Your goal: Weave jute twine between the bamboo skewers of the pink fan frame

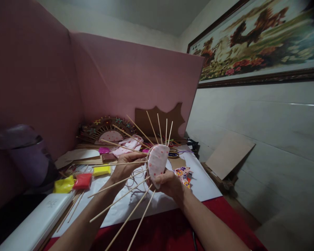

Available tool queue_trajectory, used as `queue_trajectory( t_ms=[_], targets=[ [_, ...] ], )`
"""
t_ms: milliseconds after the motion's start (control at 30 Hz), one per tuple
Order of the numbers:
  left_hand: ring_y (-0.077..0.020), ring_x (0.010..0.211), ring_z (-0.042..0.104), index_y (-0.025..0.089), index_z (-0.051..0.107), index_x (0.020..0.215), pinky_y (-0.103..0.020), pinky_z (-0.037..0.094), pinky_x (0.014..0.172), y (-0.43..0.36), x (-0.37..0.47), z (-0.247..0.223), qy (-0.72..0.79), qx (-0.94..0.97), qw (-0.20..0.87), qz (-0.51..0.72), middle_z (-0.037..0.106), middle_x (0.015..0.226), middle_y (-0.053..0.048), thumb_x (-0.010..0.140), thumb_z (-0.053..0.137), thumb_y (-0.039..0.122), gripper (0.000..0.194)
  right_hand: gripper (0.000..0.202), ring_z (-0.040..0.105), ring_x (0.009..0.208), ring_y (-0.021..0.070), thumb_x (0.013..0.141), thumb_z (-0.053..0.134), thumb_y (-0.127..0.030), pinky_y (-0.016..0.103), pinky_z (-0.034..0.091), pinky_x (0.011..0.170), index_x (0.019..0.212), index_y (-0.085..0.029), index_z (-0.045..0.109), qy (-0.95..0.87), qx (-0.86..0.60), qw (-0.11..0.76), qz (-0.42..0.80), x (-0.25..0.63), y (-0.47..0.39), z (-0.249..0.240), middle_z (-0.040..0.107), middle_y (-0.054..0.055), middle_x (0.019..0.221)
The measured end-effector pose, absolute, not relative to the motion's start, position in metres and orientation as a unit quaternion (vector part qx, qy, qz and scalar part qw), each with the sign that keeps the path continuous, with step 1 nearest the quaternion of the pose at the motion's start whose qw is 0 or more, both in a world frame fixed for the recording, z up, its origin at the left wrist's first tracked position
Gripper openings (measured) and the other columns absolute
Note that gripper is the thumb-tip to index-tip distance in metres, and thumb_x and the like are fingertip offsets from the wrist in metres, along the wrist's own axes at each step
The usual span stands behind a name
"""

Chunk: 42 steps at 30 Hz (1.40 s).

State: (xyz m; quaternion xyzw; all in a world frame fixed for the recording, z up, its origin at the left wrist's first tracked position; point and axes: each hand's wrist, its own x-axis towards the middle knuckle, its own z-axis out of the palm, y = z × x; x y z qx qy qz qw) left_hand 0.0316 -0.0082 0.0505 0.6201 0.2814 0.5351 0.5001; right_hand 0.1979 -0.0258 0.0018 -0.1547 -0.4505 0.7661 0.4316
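Observation:
A half-round piece covered in white cloth with orange-red dots [157, 164] is held up over the table, tilted, its curved edge to the left. Several thin wooden sticks [115, 183] fan out from that curved edge. My right hand [169, 181] grips the lower right part, thumb on the dotted face and fingers behind. My left hand [128, 164] is closed at the curved edge among the sticks, with its fingertips partly hidden behind the piece.
Behind stands a similar finished-looking fan shape [111, 136] with small decorations. Brown cardboard [157, 120] leans on the pink partition [136, 76]. Red [83, 181] and yellow packets [102, 169], scissors [174, 153], patterned cloth [182, 174] and a white box [36, 223] lie around.

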Motion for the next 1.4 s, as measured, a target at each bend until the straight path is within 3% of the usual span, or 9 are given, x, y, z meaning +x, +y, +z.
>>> queue_trajectory(
  t_ms=[233,367,567,800,1133,1400],
  targets=[
    [-0.0169,0.073,0.064,0.018,0.075,0.079,-0.024,0.049,0.067,-0.008,0.032,0.05,0.279,0.596,0.503,0.561,0.072,0.078,-0.007,0.059,0.077,0.023,0.021,0.038,0.059,0.058,0.0121,0.059,0.075,-0.024,0.021,0.042,0.048,0.092,-0.012,0.06,-0.4,-0.157,0.455,0.78,0.197,-0.025,0.001,0.065,0.004,0.071],
    [-0.0143,0.069,0.063,0.019,0.075,0.073,-0.022,0.05,0.065,-0.011,0.036,0.053,0.272,0.584,0.475,0.6,0.073,0.075,-0.006,0.058,0.077,0.021,0.016,0.033,0.055,0.053,0.0095,0.064,0.076,-0.033,0.021,0.042,0.047,0.085,-0.014,0.059,-0.401,-0.155,0.47,0.771,0.193,-0.022,0.001,0.062,0.001,0.067],
    [-0.0153,0.07,0.063,0.018,0.075,0.076,-0.024,0.05,0.065,-0.023,0.042,0.058,0.265,0.61,0.418,0.619,0.071,0.072,-0.006,0.061,0.075,0.022,0.015,0.032,0.054,0.058,0.0096,0.062,0.078,-0.028,0.022,0.042,0.052,0.085,-0.015,0.06,-0.4,-0.139,0.492,0.761,0.19,-0.021,0.001,0.06,-0.001,0.068],
    [-0.0159,0.07,0.063,0.019,0.075,0.078,-0.025,0.051,0.066,-0.03,0.048,0.057,0.253,0.615,0.396,0.633,0.071,0.076,-0.005,0.062,0.074,0.018,0.016,0.032,0.051,0.061,0.0099,0.06,0.079,-0.03,0.023,0.04,0.056,0.081,-0.018,0.058,-0.408,-0.128,0.462,0.777,0.191,-0.023,0.001,0.057,-0.002,0.069],
    [-0.0139,0.064,0.06,0.02,0.075,0.077,-0.023,0.048,0.06,-0.037,0.05,0.062,0.231,0.65,0.319,0.65,0.069,0.069,-0.003,0.065,0.07,0.013,0.015,0.022,0.049,0.058,0.0093,0.069,0.071,-0.035,0.024,0.039,0.058,0.077,-0.02,0.056,-0.433,-0.134,0.438,0.777,0.191,-0.026,0.001,0.057,-0.002,0.067],
    [-0.0148,0.065,0.06,0.019,0.075,0.078,-0.024,0.047,0.059,-0.035,0.048,0.056,0.246,0.655,0.317,0.64,0.069,0.071,-0.005,0.066,0.071,0.022,0.012,0.031,0.052,0.058,0.0104,0.06,0.078,-0.032,0.023,0.041,0.054,0.083,-0.019,0.06,-0.406,-0.126,0.493,0.76,0.19,-0.021,-0.001,0.059,-0.002,0.066]
  ],
)
